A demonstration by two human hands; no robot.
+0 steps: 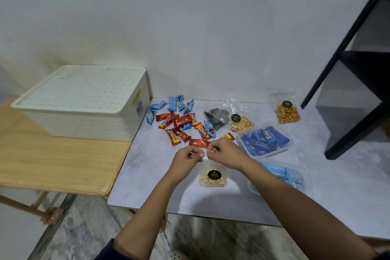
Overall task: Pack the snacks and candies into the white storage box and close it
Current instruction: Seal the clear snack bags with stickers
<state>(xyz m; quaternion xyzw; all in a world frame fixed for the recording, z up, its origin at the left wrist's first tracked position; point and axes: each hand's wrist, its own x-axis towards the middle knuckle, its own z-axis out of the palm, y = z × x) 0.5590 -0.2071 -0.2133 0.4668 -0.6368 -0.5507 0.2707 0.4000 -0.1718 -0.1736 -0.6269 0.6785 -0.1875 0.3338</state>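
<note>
The white storage box (84, 110) stands on the wooden table at the left, its perforated lid on. A clear bag of small biscuits (213, 177) with a black round label stands on the grey table. My left hand (186, 159) and my right hand (221, 152) each pinch the bag's top edge, close together. Behind them lie several red candy bars (181, 126) and several blue snack packets (177, 104).
Further right are a bag of dark round pieces (217, 117), a bag of pale nuts (240, 122), a bag of orange snacks (288, 113) and two clear tubs of blue packets (264, 139) (291, 175). A black shelf frame (358, 74) stands at the far right.
</note>
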